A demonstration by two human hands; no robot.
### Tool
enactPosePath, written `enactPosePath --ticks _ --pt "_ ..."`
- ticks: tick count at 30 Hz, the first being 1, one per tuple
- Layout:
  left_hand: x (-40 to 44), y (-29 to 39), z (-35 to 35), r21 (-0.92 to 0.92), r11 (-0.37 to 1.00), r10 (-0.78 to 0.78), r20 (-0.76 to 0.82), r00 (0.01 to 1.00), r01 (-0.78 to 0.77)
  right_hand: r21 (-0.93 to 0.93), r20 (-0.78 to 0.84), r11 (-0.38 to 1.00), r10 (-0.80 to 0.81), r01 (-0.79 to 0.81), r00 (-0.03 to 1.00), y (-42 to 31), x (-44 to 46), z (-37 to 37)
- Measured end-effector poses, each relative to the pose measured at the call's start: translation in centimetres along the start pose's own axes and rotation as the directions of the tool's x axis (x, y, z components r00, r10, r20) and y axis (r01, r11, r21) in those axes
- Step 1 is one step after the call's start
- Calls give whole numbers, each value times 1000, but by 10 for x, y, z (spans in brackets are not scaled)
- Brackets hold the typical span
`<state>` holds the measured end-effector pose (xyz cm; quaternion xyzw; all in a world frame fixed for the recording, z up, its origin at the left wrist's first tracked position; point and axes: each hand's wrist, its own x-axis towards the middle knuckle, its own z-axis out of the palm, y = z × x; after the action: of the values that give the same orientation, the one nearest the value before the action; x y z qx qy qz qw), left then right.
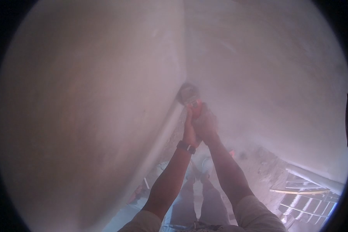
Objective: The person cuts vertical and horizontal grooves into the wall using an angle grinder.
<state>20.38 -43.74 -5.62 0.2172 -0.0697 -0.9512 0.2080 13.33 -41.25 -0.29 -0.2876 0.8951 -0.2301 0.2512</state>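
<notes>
Both my hands grip a red angle grinder (196,108), held out ahead of me at the corner where two walls meet. Its dark round disc end (188,92) is against or very close to the corner; dust hides which. My left hand (190,131), with a dark watch (186,147) at the wrist, wraps the tool's left side. My right hand (207,123) closes round its right side and looks slightly blurred. Haze veils the tool's finer details.
A plastered left wall (81,104) and right wall (259,77) rise close on both sides. Below are my legs (210,203) and a rough, dusty floor (259,168). At lower right stands a ladder-like metal frame (305,197). Thick dust fills the air.
</notes>
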Motion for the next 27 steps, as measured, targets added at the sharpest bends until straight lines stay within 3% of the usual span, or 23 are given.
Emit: enactPosePath --ticks 6,15,27 --pt "4 -5 -8 -11 998 57 37 998 -56 64 -18 998 -12 13 1000 2 -1 4" --pt "14 -9 -18 16 999 44 -8 999 -44 -26 -4 999 19 -19 1000 4 7 5" --pt "10 -6 -16 8 999 51 -13 999 -51 -10 -12 1000 -6 6 1000 4 4 7"
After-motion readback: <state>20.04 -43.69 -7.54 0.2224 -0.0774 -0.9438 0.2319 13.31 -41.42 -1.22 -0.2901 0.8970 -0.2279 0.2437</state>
